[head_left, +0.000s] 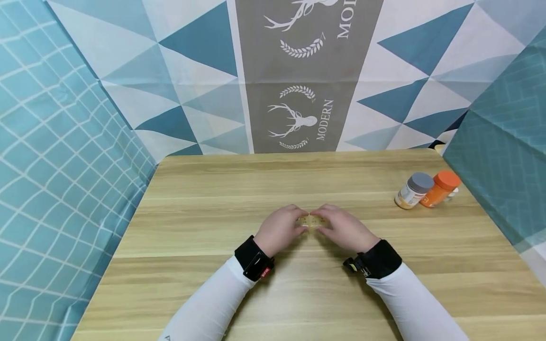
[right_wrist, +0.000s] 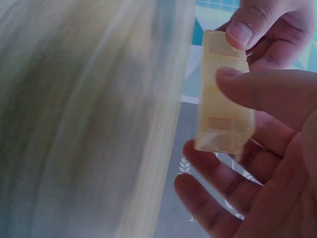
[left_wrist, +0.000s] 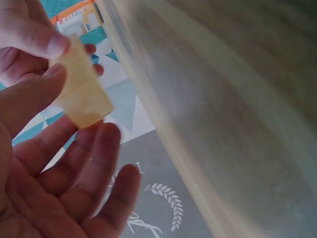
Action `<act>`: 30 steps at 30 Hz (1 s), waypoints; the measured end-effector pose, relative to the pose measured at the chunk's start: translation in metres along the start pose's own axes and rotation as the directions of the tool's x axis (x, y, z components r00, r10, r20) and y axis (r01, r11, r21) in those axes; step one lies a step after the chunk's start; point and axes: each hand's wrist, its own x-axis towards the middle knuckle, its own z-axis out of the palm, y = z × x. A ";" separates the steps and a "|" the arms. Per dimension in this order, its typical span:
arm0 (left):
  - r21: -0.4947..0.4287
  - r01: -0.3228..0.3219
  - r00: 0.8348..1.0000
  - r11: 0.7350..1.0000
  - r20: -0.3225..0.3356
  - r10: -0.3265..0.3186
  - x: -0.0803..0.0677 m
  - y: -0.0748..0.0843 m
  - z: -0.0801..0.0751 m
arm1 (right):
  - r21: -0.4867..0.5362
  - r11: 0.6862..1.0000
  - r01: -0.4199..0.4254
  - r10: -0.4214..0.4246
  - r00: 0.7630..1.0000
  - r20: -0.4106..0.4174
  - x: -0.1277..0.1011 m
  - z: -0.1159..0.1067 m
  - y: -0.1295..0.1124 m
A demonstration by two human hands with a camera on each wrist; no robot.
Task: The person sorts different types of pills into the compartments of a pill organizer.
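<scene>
A translucent yellow pill box [head_left: 313, 221] is held between my two hands above the middle of the table. It is narrow and oblong, with a row of small lidded compartments visible in the right wrist view [right_wrist: 224, 104]. My left hand [head_left: 279, 229] pinches one end between thumb and fingers. At the other end, my right hand [head_left: 345, 229] grips it the same way, its thumb lying across the lids in the right wrist view. The lids look closed, though fingers cover part of them, and the contents cannot be made out.
On the wooden table [head_left: 192, 279], toward the right edge, stand a grey-capped bottle [head_left: 413, 190] and an orange bottle [head_left: 440, 188], close together. A small white thing shows partly behind the orange one. Patterned cloth [head_left: 196, 85] hangs behind the table.
</scene>
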 end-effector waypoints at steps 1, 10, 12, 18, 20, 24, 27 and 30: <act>-0.002 0.006 1.000 1.000 0.012 -0.006 0.001 0.001 0.000 | -0.010 1.000 0.004 -0.004 1.000 0.005 0.001 0.001 0.001; 0.018 0.039 0.996 0.999 0.078 -0.041 0.005 0.007 0.001 | -0.034 0.999 -0.025 0.027 0.999 0.047 0.002 0.006 0.004; 0.024 0.043 0.995 0.999 0.088 -0.045 0.004 0.007 0.002 | -0.036 0.999 -0.025 0.027 0.998 0.056 0.001 0.007 0.004; 0.022 0.048 0.994 0.999 0.102 -0.050 0.005 0.009 0.005 | -0.033 0.999 -0.041 0.044 0.996 0.076 0.001 0.009 0.004; 0.016 0.050 0.994 0.999 0.097 -0.051 0.005 0.008 0.005 | -0.034 0.998 -0.053 0.055 0.996 0.072 0.001 0.008 0.006; 0.008 0.049 0.997 0.999 0.057 -0.049 0.007 0.006 0.004 | -0.043 0.998 -0.055 0.058 0.997 0.060 0.001 0.008 0.008; 0.009 0.043 0.999 0.999 0.002 -0.043 0.007 0.005 0.003 | -0.044 0.998 -0.048 0.051 0.997 0.063 0.001 0.008 0.008; 0.033 0.030 0.998 0.999 -0.063 -0.028 0.009 0.002 0.002 | -0.053 0.998 -0.042 0.046 0.996 0.080 0.002 0.009 0.007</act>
